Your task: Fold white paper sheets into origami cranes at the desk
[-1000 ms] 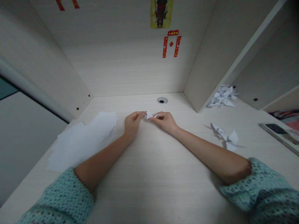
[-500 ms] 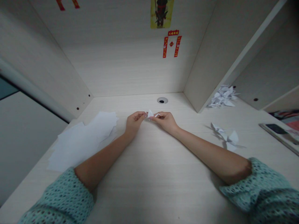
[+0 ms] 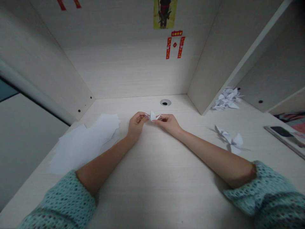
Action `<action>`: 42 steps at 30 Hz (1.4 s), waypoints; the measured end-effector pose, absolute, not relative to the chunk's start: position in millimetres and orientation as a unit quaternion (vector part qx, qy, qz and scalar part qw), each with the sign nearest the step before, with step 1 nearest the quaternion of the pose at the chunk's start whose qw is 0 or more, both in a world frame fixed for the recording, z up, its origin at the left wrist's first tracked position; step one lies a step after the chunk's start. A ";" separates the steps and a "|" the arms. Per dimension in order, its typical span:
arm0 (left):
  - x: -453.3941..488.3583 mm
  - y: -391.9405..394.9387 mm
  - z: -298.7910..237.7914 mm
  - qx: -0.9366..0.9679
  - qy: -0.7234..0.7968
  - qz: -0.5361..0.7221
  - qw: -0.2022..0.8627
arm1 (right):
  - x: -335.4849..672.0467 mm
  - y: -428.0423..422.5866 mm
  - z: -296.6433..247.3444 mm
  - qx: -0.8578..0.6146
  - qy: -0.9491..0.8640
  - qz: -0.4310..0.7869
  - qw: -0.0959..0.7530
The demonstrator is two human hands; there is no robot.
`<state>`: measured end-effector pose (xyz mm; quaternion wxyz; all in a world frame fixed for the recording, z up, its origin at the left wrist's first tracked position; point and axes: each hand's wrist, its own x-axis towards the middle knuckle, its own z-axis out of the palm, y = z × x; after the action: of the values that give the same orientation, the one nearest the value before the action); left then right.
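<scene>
A small white origami crane [image 3: 152,116] is held just above the desk, between my two hands. My left hand [image 3: 137,124] pinches its left side with thumb and fingertips. On the other side, my right hand [image 3: 169,122] grips it with the thumb in front and the fingers curled behind. The crane's middle stands up as a pointed fold, and thin tips stick out toward both hands. My fingers hide parts of the paper. Two more folded paper cranes [image 3: 235,143] lie on the desk to the right of my right forearm.
Loose white paper sheets [image 3: 88,140] lie in a stack at the left. A heap of folded white paper pieces [image 3: 227,98] sits behind the upright panel [image 3: 207,63]. A phone [image 3: 282,131] rests at the far right. A round cable hole [image 3: 166,102] is behind my hands.
The crane has turned slightly and its folds stand a little wider apart. My left fingers have shifted up slightly; my right hand has barely moved.
</scene>
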<state>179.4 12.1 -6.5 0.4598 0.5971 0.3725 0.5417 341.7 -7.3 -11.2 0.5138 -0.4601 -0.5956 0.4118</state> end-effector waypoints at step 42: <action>180.3 8.8 -3.9 0.567 0.433 0.519 0.471 | 337.6 -13.6 -8.3 -0.483 -0.601 0.330 0.545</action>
<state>180.3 8.8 -3.9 0.4706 0.5665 0.4333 0.5195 337.6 -13.6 -8.3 0.5448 -0.4830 -0.6010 0.3297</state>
